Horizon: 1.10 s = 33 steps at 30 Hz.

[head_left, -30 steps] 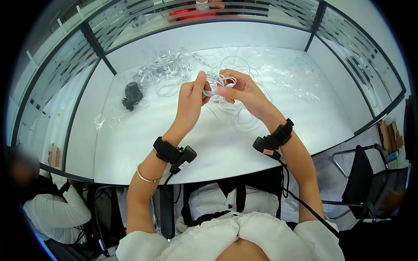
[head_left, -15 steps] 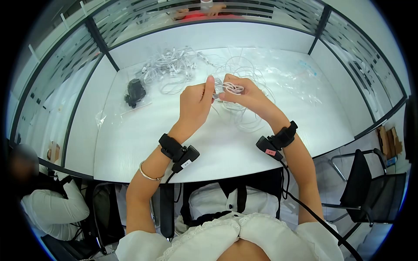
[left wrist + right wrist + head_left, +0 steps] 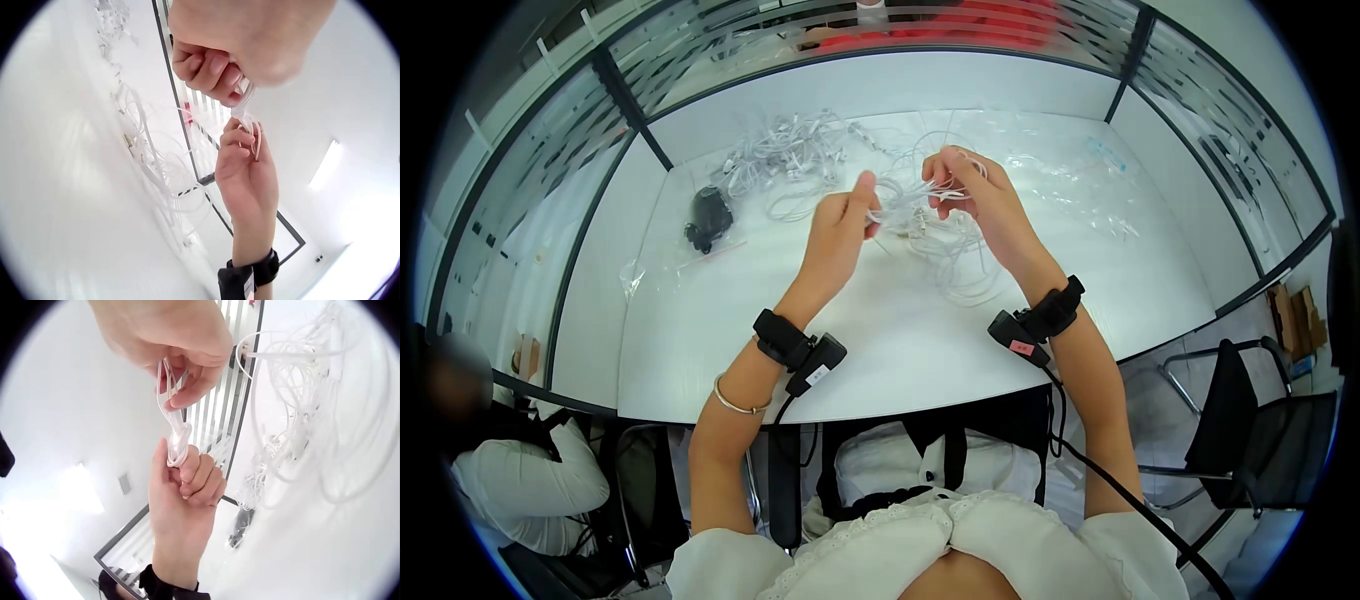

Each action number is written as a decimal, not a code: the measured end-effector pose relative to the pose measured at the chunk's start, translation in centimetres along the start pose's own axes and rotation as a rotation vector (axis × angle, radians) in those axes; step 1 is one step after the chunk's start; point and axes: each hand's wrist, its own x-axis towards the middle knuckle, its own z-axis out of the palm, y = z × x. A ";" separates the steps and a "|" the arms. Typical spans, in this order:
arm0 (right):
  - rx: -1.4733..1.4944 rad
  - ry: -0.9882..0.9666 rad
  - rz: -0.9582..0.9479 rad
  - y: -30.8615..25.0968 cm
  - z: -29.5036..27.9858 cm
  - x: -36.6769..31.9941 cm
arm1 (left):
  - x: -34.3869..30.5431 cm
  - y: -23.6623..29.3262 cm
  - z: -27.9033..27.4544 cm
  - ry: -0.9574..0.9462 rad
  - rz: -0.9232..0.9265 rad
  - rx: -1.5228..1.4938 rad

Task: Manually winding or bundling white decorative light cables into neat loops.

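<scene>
Between my two hands a coiled white cable [image 3: 179,439] is held up above the desk, its loops stretched from one hand to the other. My left hand [image 3: 837,240] grips one end of the coil, fingers curled in and thumb up, as the right wrist view shows. My right hand [image 3: 998,208] pinches the loops at the other end between thumb and fingers. In the left wrist view the loops [image 3: 257,140] hang over the right hand's fingers. Beneath the hands, more loose white cables [image 3: 970,270] lie in wide loops on the desk.
At the back left lies a tangled pile of white cables [image 3: 790,150]. A black object [image 3: 708,215] in clear plastic is nearer the left. Clear plastic bags [image 3: 1090,185] cover the back right. Low partitions with glass tops [image 3: 880,80] enclose the white desk [image 3: 850,370].
The hands have moved apart: my right hand shifted right and away from me, after first nearing the left. The coil now stretches longer between them, still held at both ends.
</scene>
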 end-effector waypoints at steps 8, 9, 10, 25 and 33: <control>0.332 0.087 0.095 0.0 -0.8 0.4 | -1.4 -0.1 0.9 -0.318 0.136 0.409; 0.356 0.103 0.081 -0.1 -1.0 0.4 | -1.6 0.7 1.0 -0.332 0.156 0.438; 0.365 0.131 0.067 -0.1 -1.4 0.4 | -1.8 1.3 1.2 -0.346 0.178 0.466; 0.450 0.259 -0.140 -2.0 -5.3 0.2 | -0.6 1.0 0.7 -0.612 -0.105 -0.173; 0.395 0.240 -0.151 -2.4 -5.5 0.0 | -0.3 1.4 -0.4 -0.657 -0.122 -0.177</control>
